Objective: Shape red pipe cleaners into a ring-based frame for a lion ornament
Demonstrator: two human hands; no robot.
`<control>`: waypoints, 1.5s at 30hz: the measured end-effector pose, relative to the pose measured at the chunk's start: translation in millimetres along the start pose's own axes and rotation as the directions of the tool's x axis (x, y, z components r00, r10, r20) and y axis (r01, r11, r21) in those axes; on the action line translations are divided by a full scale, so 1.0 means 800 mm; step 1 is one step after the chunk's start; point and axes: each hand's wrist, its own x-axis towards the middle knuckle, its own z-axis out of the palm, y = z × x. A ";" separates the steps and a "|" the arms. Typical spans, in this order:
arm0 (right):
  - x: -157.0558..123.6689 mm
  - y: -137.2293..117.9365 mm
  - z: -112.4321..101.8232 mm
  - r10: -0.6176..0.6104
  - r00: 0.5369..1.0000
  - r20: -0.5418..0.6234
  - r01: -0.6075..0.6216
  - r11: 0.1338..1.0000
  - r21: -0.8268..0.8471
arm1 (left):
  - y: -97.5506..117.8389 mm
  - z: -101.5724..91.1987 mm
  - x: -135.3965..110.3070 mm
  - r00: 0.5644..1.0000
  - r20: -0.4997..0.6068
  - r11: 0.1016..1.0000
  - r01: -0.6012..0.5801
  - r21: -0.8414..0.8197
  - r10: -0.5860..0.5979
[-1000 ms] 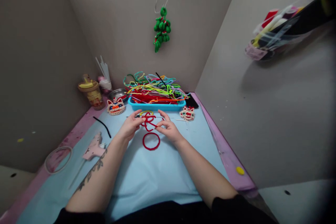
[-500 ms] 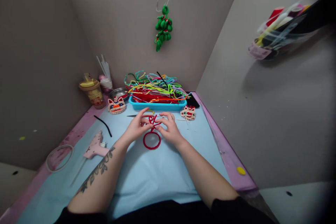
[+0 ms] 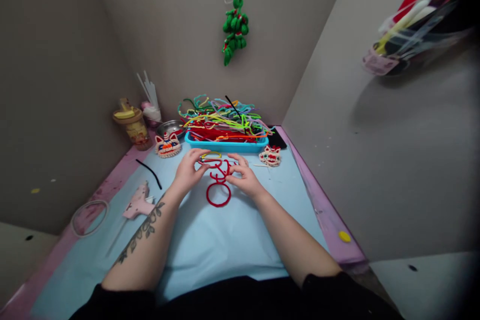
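Observation:
Near the middle of the blue-covered table, my left hand [image 3: 188, 171] is at the red-handled scissors [image 3: 212, 162], thumb and fingers curved with a gap between them. The hand hides the scissors' blades, and I cannot make out a firm grip. Across from it, my right hand [image 3: 244, 178] pinches a bent red pipe cleaner [image 3: 226, 168] between thumb and fingertips. Just below lies a red pipe-cleaner ring [image 3: 218, 195], close to the curled red ends. A yellow curved piece [image 3: 212, 154] sits behind the scissors.
Behind my hands stands a blue tray [image 3: 227, 147] heaped with colourful pipe cleaners. Lion-face pieces [image 3: 168, 145] flank it. To the left lie a pink glue gun [image 3: 138, 202], a black pipe cleaner [image 3: 150, 174] and a cup [image 3: 134, 127]. A green ornament [image 3: 235, 29] hangs above.
My left hand has moved left and away from the red pipe cleaner, over the scissors' blades. My right hand stays by the red pipe cleaner. The view has tilted slightly down.

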 end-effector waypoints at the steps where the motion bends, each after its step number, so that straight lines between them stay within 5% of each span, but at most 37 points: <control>1: 0.000 0.001 -0.001 -0.006 1.000 0.030 0.006 1.000 0.003 | -0.001 -0.001 0.001 0.996 0.034 0.996 -0.081 0.039 0.080; 5: 0.000 0.002 0.000 0.003 0.995 0.099 -0.005 1.000 0.020 | 0.000 0.000 0.000 0.948 0.119 0.939 -0.311 0.149 0.295; 9: -0.001 0.004 0.002 0.020 0.995 0.100 -0.022 1.000 0.014 | -0.004 0.003 -0.001 0.927 0.101 0.891 -0.374 0.258 0.360; 21: 0.000 -0.003 -0.002 0.039 0.997 0.060 -0.043 0.996 0.073 | -0.008 0.002 0.001 0.965 0.179 0.959 -0.222 0.178 0.190; 32: 0.001 0.004 0.001 0.043 0.995 0.088 -0.048 0.997 0.052 | -0.015 0.003 0.000 0.951 0.220 0.945 -0.261 0.197 0.217; 35: 0.002 0.003 -0.002 0.019 0.993 0.115 -0.026 0.998 0.059 | -0.015 -0.001 0.002 0.938 0.294 0.963 -0.233 0.137 0.185; 39: 0.001 -0.001 -0.005 -0.037 0.973 0.226 0.025 0.998 0.056 | -0.011 -0.005 0.005 0.961 0.248 0.992 -0.128 -0.006 0.126; 45: 0.000 -0.006 -0.002 -0.124 0.936 0.329 0.112 0.992 0.057 | -0.002 -0.008 0.005 0.868 0.456 0.968 -0.097 -0.230 0.195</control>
